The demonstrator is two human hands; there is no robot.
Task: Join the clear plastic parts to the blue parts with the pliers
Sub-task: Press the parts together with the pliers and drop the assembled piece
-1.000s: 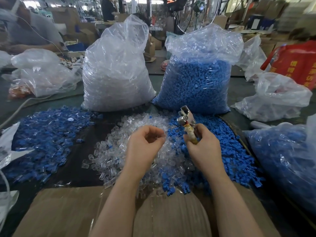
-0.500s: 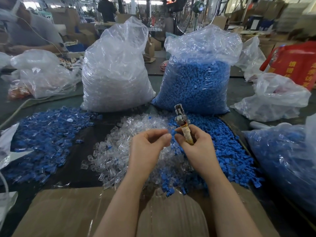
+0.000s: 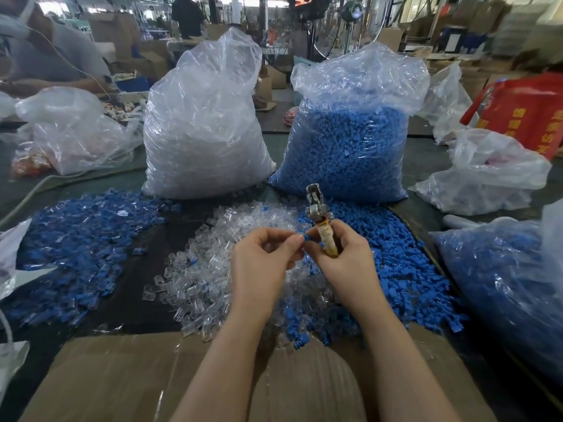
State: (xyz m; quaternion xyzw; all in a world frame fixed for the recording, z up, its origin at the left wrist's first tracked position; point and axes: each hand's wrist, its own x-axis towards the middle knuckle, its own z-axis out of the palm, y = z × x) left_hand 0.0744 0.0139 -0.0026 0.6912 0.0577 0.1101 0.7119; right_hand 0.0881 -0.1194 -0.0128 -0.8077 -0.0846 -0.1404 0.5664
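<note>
My right hand (image 3: 341, 258) grips the pliers (image 3: 318, 214) by their tape-wrapped handle, metal jaws pointing up and away. A small blue part (image 3: 305, 236) sits between my two hands, pinched by the fingertips of my left hand (image 3: 263, 263) and touched by my right thumb and forefinger. Whether a clear part is with it is hidden by the fingers. Under my hands lie a heap of clear plastic parts (image 3: 213, 263) and, to its right, a heap of blue parts (image 3: 396, 269).
Behind the heaps stand a bag of clear parts (image 3: 204, 126) and a bag of blue parts (image 3: 350, 141). Joined blue-and-clear pieces (image 3: 76, 239) spread at left. Another bag of blue pieces (image 3: 502, 284) lies at right. A cardboard sheet (image 3: 122, 382) covers the near edge. A person (image 3: 45, 53) sits far left.
My hands have come together above the heaps. The pliers swung upright and moved left with my right hand, and a blue part is now held between the fingertips.
</note>
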